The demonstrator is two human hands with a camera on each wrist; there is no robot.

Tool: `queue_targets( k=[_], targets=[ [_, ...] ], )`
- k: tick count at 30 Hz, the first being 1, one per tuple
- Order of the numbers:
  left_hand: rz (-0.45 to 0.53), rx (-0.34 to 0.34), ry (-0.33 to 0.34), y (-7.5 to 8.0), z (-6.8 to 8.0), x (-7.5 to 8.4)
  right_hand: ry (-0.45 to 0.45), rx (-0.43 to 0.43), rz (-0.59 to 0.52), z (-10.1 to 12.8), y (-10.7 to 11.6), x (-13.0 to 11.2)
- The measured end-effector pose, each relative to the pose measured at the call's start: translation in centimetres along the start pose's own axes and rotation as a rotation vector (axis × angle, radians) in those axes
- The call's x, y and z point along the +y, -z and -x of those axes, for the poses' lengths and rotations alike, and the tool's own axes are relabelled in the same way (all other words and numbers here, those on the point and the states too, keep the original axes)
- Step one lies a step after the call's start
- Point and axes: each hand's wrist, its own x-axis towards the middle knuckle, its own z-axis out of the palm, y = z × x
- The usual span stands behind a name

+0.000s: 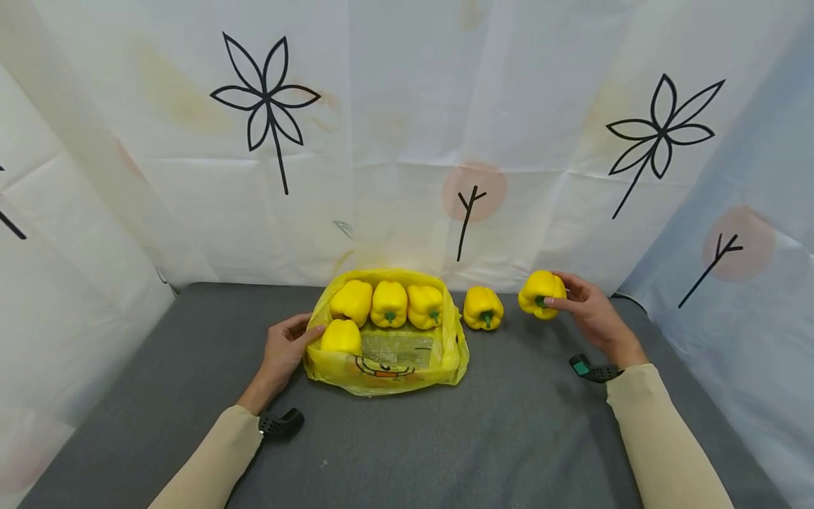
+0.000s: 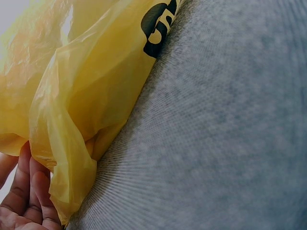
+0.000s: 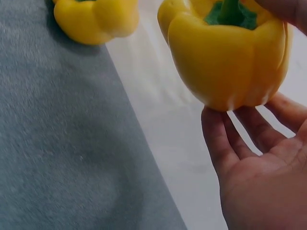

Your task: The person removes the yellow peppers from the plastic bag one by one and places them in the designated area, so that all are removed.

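Two beige sleeves (image 1: 668,438) enter from the lower edge of the head view, each wrist bearing a dark strap-mounted camera, over a grey fabric table (image 1: 509,438). Left of centre, the left hand (image 1: 282,353) rests at the left rim of a yellow plastic bag (image 1: 388,367), its fingers lightly curled against the film; the left wrist view shows fingertips (image 2: 29,191) touching a fold of the bag, though whether they pinch it or merely hold it aside cannot be told. The bag lies open on the table and contains four yellow bell peppers: three in a row along its far edge (image 1: 389,304) and one at the near left (image 1: 341,336), beside the left hand. Right of centre, the right hand (image 1: 588,311) holds a fifth pepper (image 1: 540,294), its thumb over the green stem end and its fingers spread beneath, as the right wrist view confirms (image 3: 230,57); the pepper appears lifted clear of the table near the white printed backdrop (image 1: 407,141). A sixth pepper (image 1: 483,308) lies on the table between the bag and the held one, just outside the bag's right rim. Judged from this arrangement, four peppers are bagged, one is in hand, and one lies loose, so the work appears roughly two-thirds complete.
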Motion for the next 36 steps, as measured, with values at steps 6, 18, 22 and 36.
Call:
queue_targets(
  k=[6, 18, 22, 36],
  targets=[
    [0.003, -0.002, 0.001, 0.0, 0.0, 0.0, -0.032, -0.044, 0.006, -0.6, 0.6, 0.2],
    [-0.001, -0.011, 0.000, 0.0, 0.0, 0.0, -0.007, -0.171, 0.059, -1.7, 1.4, 0.6],
    [0.008, -0.014, 0.005, 0.0, 0.0, 0.1, -0.024, -0.206, 0.067, -2.2, 1.4, 0.9],
    [0.017, -0.015, -0.002, 0.1, 0.0, 0.0, -0.074, -0.276, 0.051, -3.0, 1.0, 2.3]
  ],
)
